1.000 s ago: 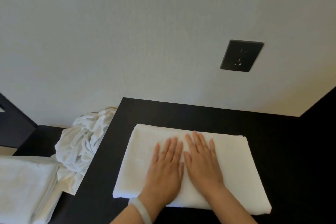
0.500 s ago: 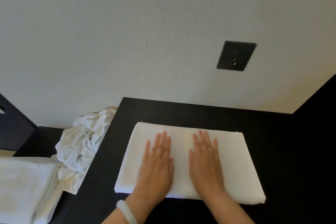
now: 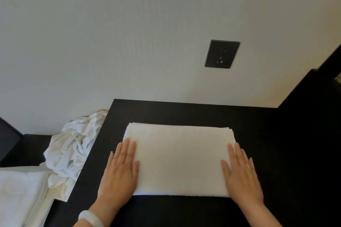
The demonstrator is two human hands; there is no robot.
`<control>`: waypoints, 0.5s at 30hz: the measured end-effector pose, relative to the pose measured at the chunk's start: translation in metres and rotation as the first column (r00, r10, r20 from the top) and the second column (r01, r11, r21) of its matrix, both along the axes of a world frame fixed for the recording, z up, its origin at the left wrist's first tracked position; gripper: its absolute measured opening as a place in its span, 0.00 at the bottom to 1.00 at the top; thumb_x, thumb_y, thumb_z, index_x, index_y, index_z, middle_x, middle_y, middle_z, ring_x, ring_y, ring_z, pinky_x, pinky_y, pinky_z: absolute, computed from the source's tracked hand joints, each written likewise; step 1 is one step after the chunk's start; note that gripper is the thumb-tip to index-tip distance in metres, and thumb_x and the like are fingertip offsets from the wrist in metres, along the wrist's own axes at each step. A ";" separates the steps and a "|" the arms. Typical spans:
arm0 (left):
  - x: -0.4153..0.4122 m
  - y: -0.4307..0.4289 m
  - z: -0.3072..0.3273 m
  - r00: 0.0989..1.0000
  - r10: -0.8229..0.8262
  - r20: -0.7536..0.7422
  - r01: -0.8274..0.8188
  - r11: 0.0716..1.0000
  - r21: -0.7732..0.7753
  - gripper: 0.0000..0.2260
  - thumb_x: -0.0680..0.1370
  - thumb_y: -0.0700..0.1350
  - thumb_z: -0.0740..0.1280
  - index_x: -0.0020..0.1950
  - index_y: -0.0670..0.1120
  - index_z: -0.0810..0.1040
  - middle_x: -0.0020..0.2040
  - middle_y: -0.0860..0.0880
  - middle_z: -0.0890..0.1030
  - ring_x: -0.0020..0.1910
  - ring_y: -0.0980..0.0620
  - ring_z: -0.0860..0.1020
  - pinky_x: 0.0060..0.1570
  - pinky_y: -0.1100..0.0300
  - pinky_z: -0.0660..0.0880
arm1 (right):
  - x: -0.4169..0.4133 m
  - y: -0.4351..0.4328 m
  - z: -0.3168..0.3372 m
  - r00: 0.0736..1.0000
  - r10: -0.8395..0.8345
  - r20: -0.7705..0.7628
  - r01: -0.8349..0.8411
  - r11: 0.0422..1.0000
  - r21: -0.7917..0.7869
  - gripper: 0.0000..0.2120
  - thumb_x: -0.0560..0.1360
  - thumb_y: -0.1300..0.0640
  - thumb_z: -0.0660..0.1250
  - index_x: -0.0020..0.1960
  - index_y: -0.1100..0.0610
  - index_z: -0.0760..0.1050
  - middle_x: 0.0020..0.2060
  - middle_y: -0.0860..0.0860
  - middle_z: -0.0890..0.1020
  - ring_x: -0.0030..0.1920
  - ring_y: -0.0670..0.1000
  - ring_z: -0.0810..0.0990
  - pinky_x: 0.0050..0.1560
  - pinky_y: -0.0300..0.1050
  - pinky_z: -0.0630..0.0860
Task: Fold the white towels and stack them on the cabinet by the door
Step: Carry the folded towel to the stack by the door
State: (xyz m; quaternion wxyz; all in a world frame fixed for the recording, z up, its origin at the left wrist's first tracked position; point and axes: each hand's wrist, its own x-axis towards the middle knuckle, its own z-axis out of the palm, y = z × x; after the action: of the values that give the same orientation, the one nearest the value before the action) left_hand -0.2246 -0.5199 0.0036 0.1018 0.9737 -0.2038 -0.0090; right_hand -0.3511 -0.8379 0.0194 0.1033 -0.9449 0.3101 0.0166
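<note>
At the far left, a stack of folded towels (image 3: 18, 193) lies on a lower dark surface. A crumpled towel (image 3: 73, 153) is heaped just beside it, against the side of the black table (image 3: 184, 112), and is not yet folded. The left hand (image 3: 120, 173) is palm down with fingers straight and close together. It rests flat on the left edge of the folded towel (image 3: 180, 158) and grips nothing. The folded towel lies squarely on the table, near the front edge and apart from the wall, and shows several layers at its far edge. The right hand (image 3: 241, 175) mirrors the left: flat, fingers extended, pressing the right edge of the towel and holding nothing. Handling: the towel is judged soft, light and limp, neither slippery nor fragile. Its layers are likely to slide apart or sag if it is lifted by one corner. Take hold at the two short sides, with fingers slid beneath the bottom layer and thumbs on top, so that the fold is carried level. Whether this table is the cabinet by the door cannot be told.
</note>
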 end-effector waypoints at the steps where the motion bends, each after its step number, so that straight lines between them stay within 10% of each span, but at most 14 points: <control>1: 0.000 0.002 0.001 1.000 0.012 -0.023 -0.012 1.000 -0.020 0.31 0.77 0.60 0.32 0.80 0.52 0.39 0.80 0.52 0.39 0.80 0.52 0.42 0.76 0.55 0.40 | -0.003 -0.006 0.000 1.000 -0.024 0.009 0.023 0.999 0.039 0.29 0.82 0.40 0.41 0.75 0.46 0.29 0.80 0.46 0.39 0.79 0.46 0.39 0.78 0.48 0.37; 7: 0.002 0.002 0.011 0.993 0.035 -0.117 -0.032 0.999 0.028 0.33 0.74 0.62 0.28 0.78 0.52 0.32 0.79 0.49 0.35 0.80 0.50 0.41 0.76 0.54 0.38 | -0.007 -0.016 0.007 0.999 -0.041 -0.025 0.044 0.992 0.122 0.31 0.84 0.42 0.44 0.80 0.51 0.35 0.80 0.47 0.42 0.79 0.46 0.39 0.78 0.49 0.35; 15: 0.016 0.000 0.055 0.785 0.345 -0.515 -0.520 0.818 -0.245 0.27 0.81 0.47 0.65 0.77 0.44 0.61 0.73 0.42 0.65 0.67 0.42 0.70 0.66 0.48 0.68 | 0.013 -0.010 0.038 0.930 -0.366 0.030 0.323 0.854 0.407 0.26 0.82 0.48 0.61 0.76 0.55 0.63 0.69 0.55 0.70 0.65 0.56 0.72 0.62 0.52 0.71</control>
State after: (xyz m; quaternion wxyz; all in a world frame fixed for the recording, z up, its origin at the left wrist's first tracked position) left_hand -0.2088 -0.5196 0.0584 0.3288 0.9271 0.0606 -0.1696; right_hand -0.3379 -0.8479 0.0579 0.3095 -0.8330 0.4585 0.0099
